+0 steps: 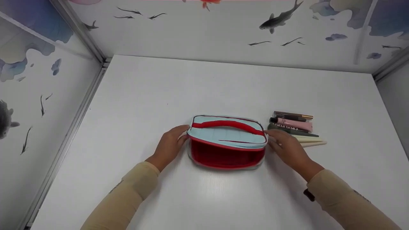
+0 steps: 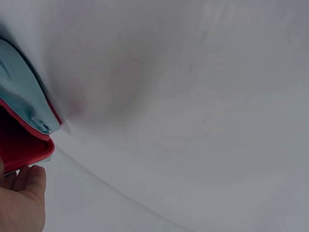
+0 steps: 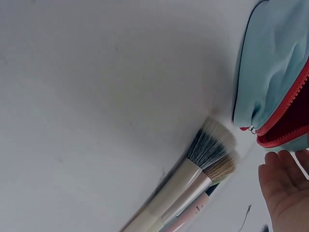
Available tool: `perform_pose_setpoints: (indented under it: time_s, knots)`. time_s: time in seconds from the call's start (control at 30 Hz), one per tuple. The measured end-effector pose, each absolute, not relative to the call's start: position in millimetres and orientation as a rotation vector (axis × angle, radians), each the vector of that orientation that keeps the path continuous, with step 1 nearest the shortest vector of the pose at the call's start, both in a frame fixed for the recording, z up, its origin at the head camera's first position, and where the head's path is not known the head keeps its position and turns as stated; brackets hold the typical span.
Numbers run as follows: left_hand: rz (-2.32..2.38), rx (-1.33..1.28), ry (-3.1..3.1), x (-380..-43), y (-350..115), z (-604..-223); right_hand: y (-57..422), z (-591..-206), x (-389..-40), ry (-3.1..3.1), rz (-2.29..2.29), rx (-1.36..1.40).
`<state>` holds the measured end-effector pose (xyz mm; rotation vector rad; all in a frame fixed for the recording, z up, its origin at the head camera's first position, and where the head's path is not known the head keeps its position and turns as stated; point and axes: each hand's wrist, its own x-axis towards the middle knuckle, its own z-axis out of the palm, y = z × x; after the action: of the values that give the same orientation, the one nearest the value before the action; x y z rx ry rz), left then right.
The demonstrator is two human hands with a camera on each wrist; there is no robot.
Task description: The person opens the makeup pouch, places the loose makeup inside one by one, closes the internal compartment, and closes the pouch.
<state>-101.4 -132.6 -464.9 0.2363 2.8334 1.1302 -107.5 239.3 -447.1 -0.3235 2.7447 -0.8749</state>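
Observation:
A light-blue cosmetic bag (image 1: pixel 228 140) with red trim sits on the table, its front zipper open and the red lining (image 1: pixel 228 156) showing. A red carry handle (image 1: pixel 230 124) arches over its top. At the bag's left end my left hand (image 1: pixel 172 142) grips it, with fingertips at the red rim in the left wrist view. My right hand (image 1: pixel 289 151) holds the opposite end, its fingers (image 3: pixel 280 169) along the outer edge by the zipper corner. Inside the bag, only red lining shows; its depths are dark.
Right of the bag lie makeup brushes (image 3: pixel 174 188) with pale handles, a pink tube (image 1: pixel 295 124), a dark green-handled item (image 1: pixel 297 131) and slim dark sticks (image 1: pixel 292 115). They sit close behind my right hand. Printed panels (image 1: pixel 204 32) wall the white table (image 1: pixel 143 86) at the back and sides.

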Motion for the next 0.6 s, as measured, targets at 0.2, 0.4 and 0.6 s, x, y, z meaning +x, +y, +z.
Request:
perform_pose_setpoints:
  time_s: [0.2,0.4,0.6]
  knots:
    - [1.263,0.169,2.794,-113.4,-130.1,-458.8,240.0,-444.1,-115.9,2.766,-0.883,-0.323]
    - [1.387,0.140,2.764,-126.2,-127.9,-452.6,239.5,-439.2,-126.5,2.759,-0.919,-0.300]
    - [1.449,0.079,2.745,-143.2,-125.1,-447.6,239.6,-431.2,-139.9,2.654,-0.971,-0.166]
